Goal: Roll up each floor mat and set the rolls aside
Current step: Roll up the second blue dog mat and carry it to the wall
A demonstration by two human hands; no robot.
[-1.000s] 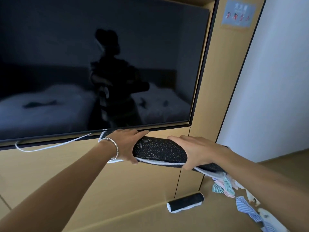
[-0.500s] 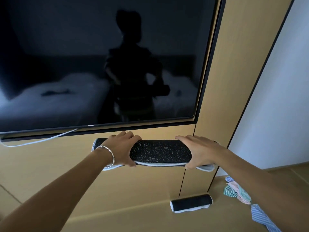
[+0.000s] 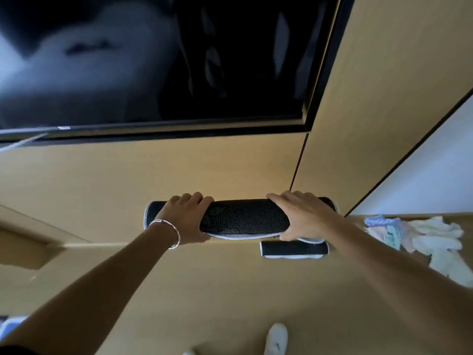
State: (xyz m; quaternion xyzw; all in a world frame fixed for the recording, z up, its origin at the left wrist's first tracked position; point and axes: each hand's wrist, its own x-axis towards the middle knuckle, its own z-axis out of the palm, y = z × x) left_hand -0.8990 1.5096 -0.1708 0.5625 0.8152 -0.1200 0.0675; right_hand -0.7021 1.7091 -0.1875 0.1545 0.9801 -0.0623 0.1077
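A rolled floor mat (image 3: 244,218), black with a white dotted pattern and a white edge, hangs level in front of the wooden wall unit. My left hand (image 3: 186,219), with a bracelet at the wrist, grips its left part, fingers over the top and thumb beneath. My right hand (image 3: 302,216) grips its right part the same way. A second, smaller rolled mat (image 3: 294,249), black with a white edge, lies on the floor against the base of the unit, just below my right hand.
A large dark television screen (image 3: 153,60) fills the upper left of the wooden wall unit (image 3: 128,175). A heap of pale cloths (image 3: 422,239) lies on the floor at the right, by a white wall (image 3: 435,175). A white slipper (image 3: 276,339) shows at the bottom edge.
The view has tilted down and closer to the floor. Both hands have lowered the rolled mat toward the base of the unit, just above the smaller roll. The grips have not changed.
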